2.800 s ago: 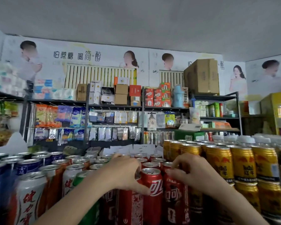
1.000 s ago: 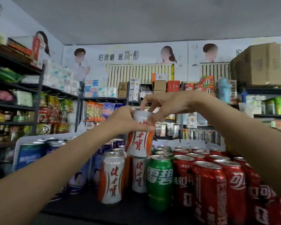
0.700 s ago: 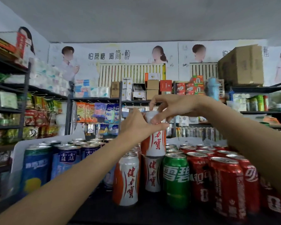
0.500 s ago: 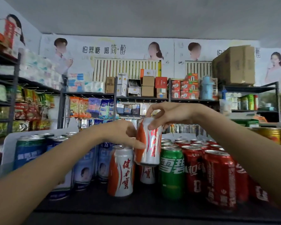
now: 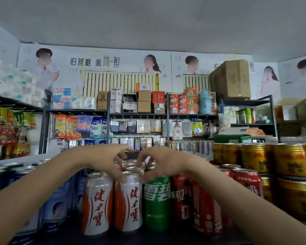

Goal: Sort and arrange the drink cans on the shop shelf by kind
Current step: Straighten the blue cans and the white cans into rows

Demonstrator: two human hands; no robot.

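Observation:
A white and orange can stands upright at the shelf front, beside a matching white and orange can on its left and a green can on its right. My left hand and my right hand meet over its top. Both thumbs press against the rim from either side and the fingers arch over the lid. More white and orange can tops show behind it, partly hidden by my fingers.
Red cans fill the shelf right of the green one, with stacked gold cans beyond them. Blue cans stand at the left. Racks of packets and boxes line the far wall.
The white and orange can, held raised and tilted half a second ago, has come down and now stands upright between the other white and orange can and the green one. Both hands lowered with it.

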